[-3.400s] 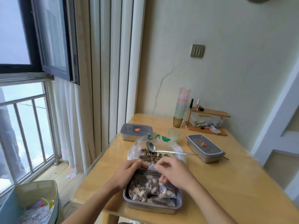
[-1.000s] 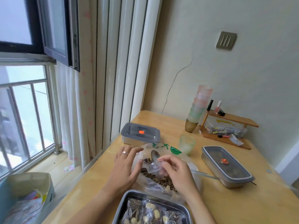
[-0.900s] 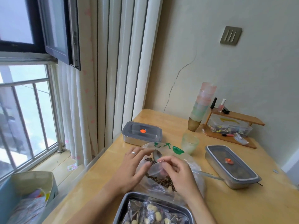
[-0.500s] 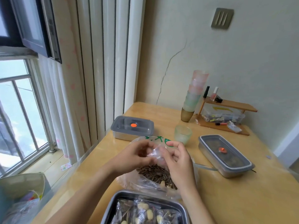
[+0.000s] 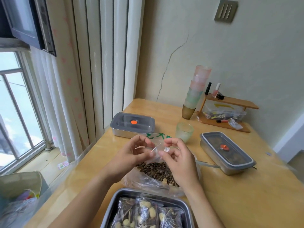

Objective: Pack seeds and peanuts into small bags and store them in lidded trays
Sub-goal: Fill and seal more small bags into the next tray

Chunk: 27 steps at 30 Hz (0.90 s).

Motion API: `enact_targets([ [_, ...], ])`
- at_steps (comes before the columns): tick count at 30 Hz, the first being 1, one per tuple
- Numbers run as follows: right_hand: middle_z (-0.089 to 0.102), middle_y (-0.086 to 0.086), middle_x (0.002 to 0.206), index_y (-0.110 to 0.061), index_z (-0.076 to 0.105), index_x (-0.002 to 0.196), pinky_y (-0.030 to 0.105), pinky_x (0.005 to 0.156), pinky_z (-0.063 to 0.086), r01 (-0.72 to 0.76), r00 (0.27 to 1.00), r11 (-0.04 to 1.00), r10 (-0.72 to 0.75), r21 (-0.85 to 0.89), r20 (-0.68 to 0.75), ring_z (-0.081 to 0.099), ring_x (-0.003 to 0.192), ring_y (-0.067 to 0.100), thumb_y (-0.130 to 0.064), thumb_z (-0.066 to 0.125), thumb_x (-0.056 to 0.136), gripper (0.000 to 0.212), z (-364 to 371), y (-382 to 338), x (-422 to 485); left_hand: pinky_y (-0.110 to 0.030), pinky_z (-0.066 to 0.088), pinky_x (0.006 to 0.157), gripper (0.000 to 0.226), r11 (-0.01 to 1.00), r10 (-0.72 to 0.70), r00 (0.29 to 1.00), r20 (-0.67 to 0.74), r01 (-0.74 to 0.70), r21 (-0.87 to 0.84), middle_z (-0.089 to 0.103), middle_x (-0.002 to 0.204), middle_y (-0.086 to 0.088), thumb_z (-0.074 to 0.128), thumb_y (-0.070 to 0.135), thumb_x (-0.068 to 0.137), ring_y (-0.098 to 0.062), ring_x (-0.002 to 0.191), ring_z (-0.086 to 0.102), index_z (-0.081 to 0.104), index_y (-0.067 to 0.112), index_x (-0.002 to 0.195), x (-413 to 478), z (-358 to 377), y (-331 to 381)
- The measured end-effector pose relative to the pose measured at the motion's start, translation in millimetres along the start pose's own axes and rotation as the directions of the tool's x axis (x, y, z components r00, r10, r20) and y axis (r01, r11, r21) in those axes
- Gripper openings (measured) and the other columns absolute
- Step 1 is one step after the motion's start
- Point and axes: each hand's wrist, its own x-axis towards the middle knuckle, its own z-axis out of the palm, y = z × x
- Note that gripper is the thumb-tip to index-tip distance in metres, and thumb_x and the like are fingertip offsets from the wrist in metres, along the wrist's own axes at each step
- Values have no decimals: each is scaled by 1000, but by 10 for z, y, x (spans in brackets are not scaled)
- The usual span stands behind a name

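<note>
Both hands meet at centre frame above the table, the left hand and right hand pinching a small clear bag between their fingertips, held up off the surface. Directly beneath them lies the big plastic bag of sunflower seeds, mouth open. At the bottom edge, the open metal tray holds filled packets of seeds and peanuts, its near side cut off by the frame. One lidded tray sits up and left of the hands near the table's left edge; another lidded tray sits at right, well apart. Bare wooden table opens up at lower right. A green cup stands just behind the hands, stacked cups and a small shelf by the wall, curtains and a window at left
</note>
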Motion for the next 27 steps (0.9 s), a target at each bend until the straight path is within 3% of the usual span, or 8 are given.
enact_targets([
  [3,69,-11,106,-32,65,112,35,74,57,11,1000,1000,-11,19,27,69,78,14,-10,77,91,33,-50,-6,-1,-31,56,91,36,996,-54,999,0,54,-72,65,127,-19,74,1,89,-24,101,64,61,3,123,5,-29,-12],
  [6,72,-9,107,-26,65,116,32,86,58,-6,996,995,-2,96,85,72,89,17,-4,74,93,33,-73,-37,4,-27,50,85,27,986,-144,989,29,146,-78,72,111,-9,61,16,102,-17,92,59,69,12,127,-3,-22,-30],
  [9,72,-2,106,-22,65,118,34,89,59,6,990,993,-23,122,136,74,92,21,-1,71,94,32,-57,-52,3,-31,44,90,29,981,-178,979,99,169,93,72,118,-16,49,21,109,-22,100,60,70,20,128,-23,21,-31],
  [12,72,-5,109,-24,66,118,40,90,60,15,989,994,-30,108,144,74,95,22,-1,70,95,33,-56,-52,-1,-14,46,82,24,973,-160,978,133,133,190,70,108,-8,54,22,106,-10,94,63,68,8,121,-56,79,-1],
  [15,71,-10,112,-27,66,116,33,84,60,61,993,998,-61,7,99,74,92,18,-1,71,93,35,-83,-52,-3,-25,53,81,17,990,-86,992,97,74,119,66,94,-11,64,9,100,-21,88,64,59,-6,107,-31,31,-25],
  [18,68,-15,111,-28,67,112,18,75,55,118,992,972,-122,-202,-8,71,89,10,-2,73,91,33,-100,-10,9,-24,52,71,9,994,-91,996,2,91,59,67,85,-8,67,5,97,-13,75,64,61,0,101,14,-48,-23],
  [23,65,-15,106,-27,67,108,18,72,55,145,979,937,-183,-319,-93,66,87,6,-2,71,91,30,-86,25,18,-23,55,73,20,988,-149,987,56,147,47,68,90,-13,69,1,94,-15,81,69,61,-13,105,0,-5,-48],
  [27,62,-15,108,-24,67,111,17,77,55,107,976,936,-164,-336,-146,65,91,5,-4,74,90,30,-87,51,23,-25,58,73,18,987,-162,987,-6,162,-16,72,95,-26,66,-2,95,-22,82,74,64,-16,106,20,-13,-75],
])
